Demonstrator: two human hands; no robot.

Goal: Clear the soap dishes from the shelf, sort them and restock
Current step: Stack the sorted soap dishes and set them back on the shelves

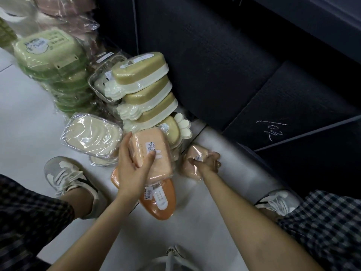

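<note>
My left hand [132,165] grips a peach soap dish [156,145] wrapped in clear plastic, thumb on its labelled top, above a darker orange dish [162,202] lying on the white floor. My right hand [208,162] grips another wrapped peach dish [192,155] low on the floor by the dark shelf base. Behind them stands a pile of tan-and-cream dishes [144,85]. A wrapped cream dish [91,132] lies to the left. A tall stack of green dishes [50,55] stands further left.
The dark shelf unit [234,55] fills the upper right, its lower boards bare, one chalk-marked [271,128]. Pinkish wrapped dishes [64,8] sit at the top left. My two shoes [64,177] [277,200] and checked trouser legs flank the work spot on the floor.
</note>
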